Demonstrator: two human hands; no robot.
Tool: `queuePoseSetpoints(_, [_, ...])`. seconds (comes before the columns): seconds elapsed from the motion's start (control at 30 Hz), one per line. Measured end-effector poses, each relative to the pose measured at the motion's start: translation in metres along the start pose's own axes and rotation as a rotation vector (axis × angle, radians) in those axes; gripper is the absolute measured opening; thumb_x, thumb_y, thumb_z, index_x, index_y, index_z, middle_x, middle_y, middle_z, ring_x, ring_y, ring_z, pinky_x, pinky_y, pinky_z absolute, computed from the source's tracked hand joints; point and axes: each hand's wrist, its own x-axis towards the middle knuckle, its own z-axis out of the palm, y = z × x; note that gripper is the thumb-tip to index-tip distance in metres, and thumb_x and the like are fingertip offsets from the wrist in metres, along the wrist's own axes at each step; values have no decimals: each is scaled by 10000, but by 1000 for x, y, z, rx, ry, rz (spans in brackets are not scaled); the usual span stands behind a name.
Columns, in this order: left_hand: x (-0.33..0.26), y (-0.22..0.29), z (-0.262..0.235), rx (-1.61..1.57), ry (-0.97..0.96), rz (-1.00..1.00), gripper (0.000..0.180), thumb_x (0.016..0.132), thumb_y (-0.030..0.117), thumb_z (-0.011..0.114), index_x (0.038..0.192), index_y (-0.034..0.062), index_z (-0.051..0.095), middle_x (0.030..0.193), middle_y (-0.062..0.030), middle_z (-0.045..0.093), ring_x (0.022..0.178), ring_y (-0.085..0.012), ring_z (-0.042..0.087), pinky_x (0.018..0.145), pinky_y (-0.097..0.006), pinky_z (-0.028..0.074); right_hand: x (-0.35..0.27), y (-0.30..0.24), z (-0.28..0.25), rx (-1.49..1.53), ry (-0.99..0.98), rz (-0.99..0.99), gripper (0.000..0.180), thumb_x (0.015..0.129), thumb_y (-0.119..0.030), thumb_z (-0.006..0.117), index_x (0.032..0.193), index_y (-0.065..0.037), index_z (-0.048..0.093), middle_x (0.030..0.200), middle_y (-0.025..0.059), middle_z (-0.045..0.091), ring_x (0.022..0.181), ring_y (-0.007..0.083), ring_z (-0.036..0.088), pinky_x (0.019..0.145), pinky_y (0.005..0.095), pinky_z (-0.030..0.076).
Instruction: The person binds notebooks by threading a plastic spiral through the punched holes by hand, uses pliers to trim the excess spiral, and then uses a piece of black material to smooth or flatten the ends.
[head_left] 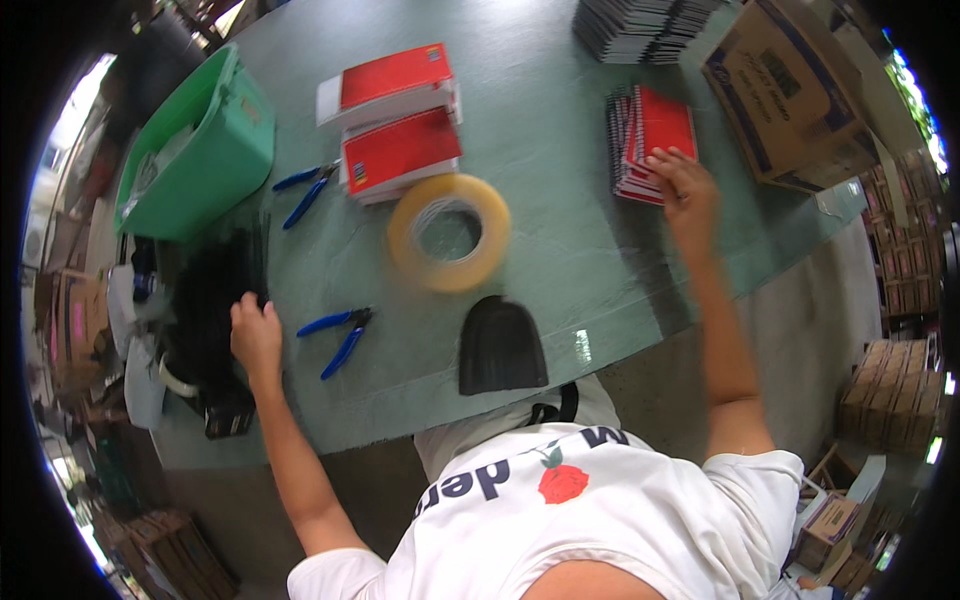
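Note:
My right hand rests at the front right of a stack of red spiral-bound notebooks, its fingers stretched out and touching the top one. On the left, my left hand has its fingers bent at the edge of a dark heap of thin black strands, which look like binding coils but are blurred. Those fingers close on the near side of the heap; exactly what lies between them is partly hidden. Two piles of red-covered booklets, a far one and a nearer one, lie at the middle of the table.
Blue-handled cutters lie near my left hand, another pair farther back. A tape roll and a dark curved pad are central. A green bin stands left; a cardboard box and notebook stacks stand far right.

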Motion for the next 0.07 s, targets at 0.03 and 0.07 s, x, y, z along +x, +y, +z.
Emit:
queuePoseSetpoints(0.03, [2, 1, -3, 39, -44, -23, 330, 821, 263, 593, 1103, 92, 579, 1098, -162, 562, 917, -384, 594, 774, -470, 485, 6, 3, 1, 64, -31, 31, 211, 783, -59, 637, 988, -84, 677, 1070, 83, 661, 1082, 231, 583, 971, 380, 403])
queuePoseSetpoints(0.07, [6, 1, -8, 68, -87, -40, 364, 812, 278, 600, 1131, 104, 570, 1110, -169, 556, 940, -381, 592, 796, -466, 484, 12, -5, 16, 100, -34, 11, 211, 783, -59, 637, 988, -84, 677, 1070, 83, 661, 1082, 231, 583, 971, 380, 403])
